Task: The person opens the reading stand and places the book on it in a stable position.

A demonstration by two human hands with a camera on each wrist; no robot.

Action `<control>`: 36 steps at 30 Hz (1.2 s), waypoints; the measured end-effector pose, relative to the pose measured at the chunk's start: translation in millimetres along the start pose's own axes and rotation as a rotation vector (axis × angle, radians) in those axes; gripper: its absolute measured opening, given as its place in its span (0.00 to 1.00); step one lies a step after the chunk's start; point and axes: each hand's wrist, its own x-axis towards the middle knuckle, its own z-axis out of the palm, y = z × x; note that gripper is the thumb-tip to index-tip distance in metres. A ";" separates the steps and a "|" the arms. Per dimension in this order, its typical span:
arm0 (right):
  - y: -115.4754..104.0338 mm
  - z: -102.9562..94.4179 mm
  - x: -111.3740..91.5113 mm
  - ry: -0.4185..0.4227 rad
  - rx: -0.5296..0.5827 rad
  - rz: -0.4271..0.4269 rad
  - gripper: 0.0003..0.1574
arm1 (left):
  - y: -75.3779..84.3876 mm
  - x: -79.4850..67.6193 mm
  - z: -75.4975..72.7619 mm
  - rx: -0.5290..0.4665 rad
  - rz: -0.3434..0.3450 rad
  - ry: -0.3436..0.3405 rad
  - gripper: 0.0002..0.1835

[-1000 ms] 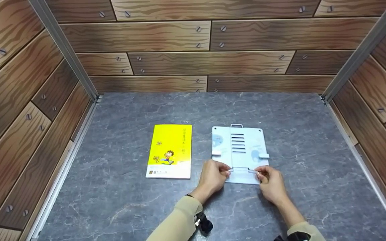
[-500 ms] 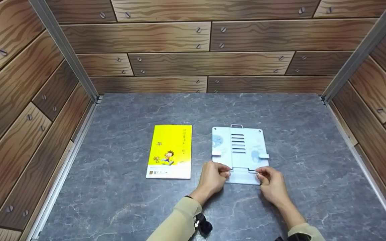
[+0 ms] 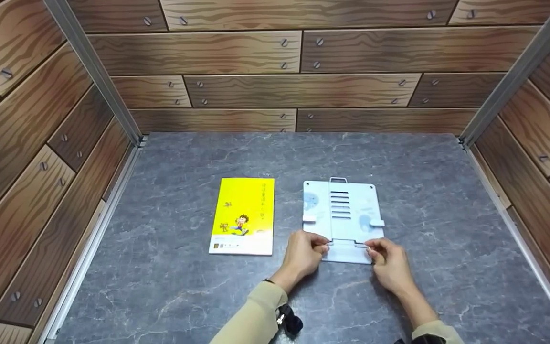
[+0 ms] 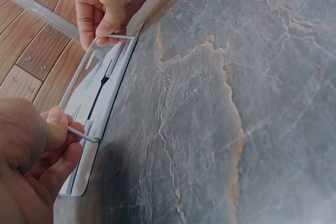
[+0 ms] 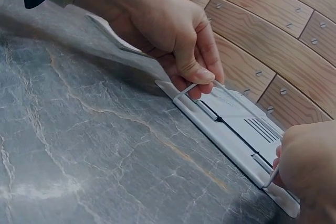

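A pale blue book stand (image 3: 363, 205) with slots and two white clips lies flat on the grey marbled table. Its thin wire bracket (image 4: 79, 80) stands raised off the panel near the front edge. My left hand (image 3: 303, 253) pinches one side of this bracket between thumb and fingers. At the opposite side, my right hand (image 3: 390, 263) pinches the wire in the same way. Both wrist views show the wire running from hand to hand. In the head view the fingers hide much of the bracket.
Left of the stand lies a yellow book (image 3: 244, 205) with a cartoon figure on its cover. Wood-patterned walls (image 3: 237, 52) and metal rails (image 3: 98, 86) enclose the grey tabletop (image 3: 170, 286) at the back and sides.
Both hands keep their hold on the wire bracket and barely move. The stand and the yellow book stay where they were; the head view shifts very slightly.
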 end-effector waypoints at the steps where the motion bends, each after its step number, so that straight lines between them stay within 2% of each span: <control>1: 0.1 -0.7 -0.1 -0.002 0.002 -0.001 0.12 | -0.3 0.2 0.2 -0.004 0.003 -0.001 0.07; 9: -1.0 -5.3 -0.7 0.001 -0.005 -0.014 0.11 | -0.7 -0.3 1.7 -0.033 0.012 -0.023 0.06; 16: 1.1 -2.7 -4.5 0.010 0.034 -0.015 0.13 | -4.3 -3.1 -1.4 -0.045 0.013 -0.038 0.05; 24: 3.2 -1.4 -5.9 0.015 0.075 -0.016 0.10 | -8.3 -6.0 -5.5 -0.089 -0.002 -0.032 0.05; 30: 0.6 -9.6 -1.5 0.009 0.129 0.035 0.09 | -5.3 -0.1 -13.7 -0.130 -0.022 -0.030 0.07; 36: 1.2 -16.8 5.1 0.029 0.149 0.045 0.08 | -5.8 11.5 -23.8 -0.134 -0.026 0.012 0.10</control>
